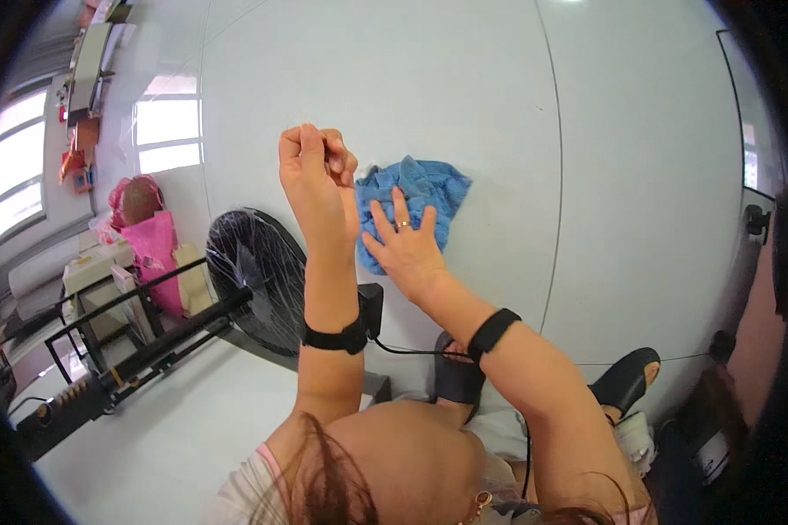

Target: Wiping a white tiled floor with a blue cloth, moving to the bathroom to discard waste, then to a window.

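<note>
My left hand (318, 170) is raised, its fingers curled in and the thumb pressed to the index finger. Whether something small sits between those fingertips cannot be seen. To its right, my right hand (407, 243) lies flat with fingers spread on a crumpled blue cloth (427, 184), which rests on the glossy pale tiled floor (486, 105). A ring is on one finger of the right hand. Each forearm wears a black strap; a small black device sits at the left one, and a black cable runs between the arms.
A black round disc under clear plastic film (256, 275) stands close left of my left forearm, joined to a black metal frame (171, 341). Farther left are a pink bag (154, 256) and boxes. My feet in black sandals (627, 380) are below.
</note>
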A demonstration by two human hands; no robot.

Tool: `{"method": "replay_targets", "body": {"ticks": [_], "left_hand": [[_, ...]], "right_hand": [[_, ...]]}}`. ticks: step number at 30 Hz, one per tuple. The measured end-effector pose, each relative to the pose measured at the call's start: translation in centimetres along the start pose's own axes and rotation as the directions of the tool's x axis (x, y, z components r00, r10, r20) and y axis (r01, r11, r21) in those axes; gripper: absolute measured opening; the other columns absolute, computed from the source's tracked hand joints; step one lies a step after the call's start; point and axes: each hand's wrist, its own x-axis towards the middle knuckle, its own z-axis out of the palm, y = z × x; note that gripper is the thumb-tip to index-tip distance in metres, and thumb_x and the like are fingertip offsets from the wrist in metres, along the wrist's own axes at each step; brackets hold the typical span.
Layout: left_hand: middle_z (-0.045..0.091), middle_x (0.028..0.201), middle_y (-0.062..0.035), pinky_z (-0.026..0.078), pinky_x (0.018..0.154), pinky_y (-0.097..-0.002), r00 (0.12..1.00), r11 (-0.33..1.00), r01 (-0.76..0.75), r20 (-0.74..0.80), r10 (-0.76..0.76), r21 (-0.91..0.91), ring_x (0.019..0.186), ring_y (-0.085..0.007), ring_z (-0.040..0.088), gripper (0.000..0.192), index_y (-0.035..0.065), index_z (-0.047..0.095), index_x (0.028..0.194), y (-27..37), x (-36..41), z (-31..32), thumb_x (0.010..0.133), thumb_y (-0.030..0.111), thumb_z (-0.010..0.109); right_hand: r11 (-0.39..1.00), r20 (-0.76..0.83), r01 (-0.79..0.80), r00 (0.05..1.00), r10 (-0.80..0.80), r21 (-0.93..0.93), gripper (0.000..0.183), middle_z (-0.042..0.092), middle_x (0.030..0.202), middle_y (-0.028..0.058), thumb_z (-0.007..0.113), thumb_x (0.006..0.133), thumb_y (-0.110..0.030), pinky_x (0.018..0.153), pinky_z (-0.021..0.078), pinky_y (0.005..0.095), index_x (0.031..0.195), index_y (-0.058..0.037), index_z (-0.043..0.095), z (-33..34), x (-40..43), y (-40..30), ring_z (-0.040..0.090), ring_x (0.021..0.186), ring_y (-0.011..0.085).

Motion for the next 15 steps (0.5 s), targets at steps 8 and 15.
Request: {"method": "replay_targets", "body": {"ticks": [8,15], "left_hand": [[0.05,0.072,-0.0028,0.032,0.05,-0.0197,0.998,0.996,0.028,0.048,-0.032,0.081,0.057,-0.006,0.037,0.013,0.0089,0.045,0.086,-1.5,0.3,-0.9,0.095,0.018,0.046],[0.049,0.069,-0.0027,0.031,0.048,-0.0191,0.977,0.982,0.176,0.111,-0.183,0.068,0.056,-0.0051,0.036,0.015,0.0087,0.043,0.085,-3.3,-1.1,1.1,0.096,0.019,0.045]], "right_hand": [[0.951,-0.012,-0.288,0.957,0.289,-0.112,0.042,0.048,0.122,0.006,0.061,0.069,-0.009,0.083,0.0354,0.0551,0.108,-0.024,0.057,-6.2,-8.7,8.9,0.041,0.113,0.0365],[0.791,-0.147,-0.611,0.78,0.609,0.031,0.058,0.055,0.108,0.0086,0.07,0.049,-0.008,0.085,0.0406,0.0425,0.106,-0.0134,0.06,-11.9,-13.7,15.1,0.049,0.099,0.0356]]}}
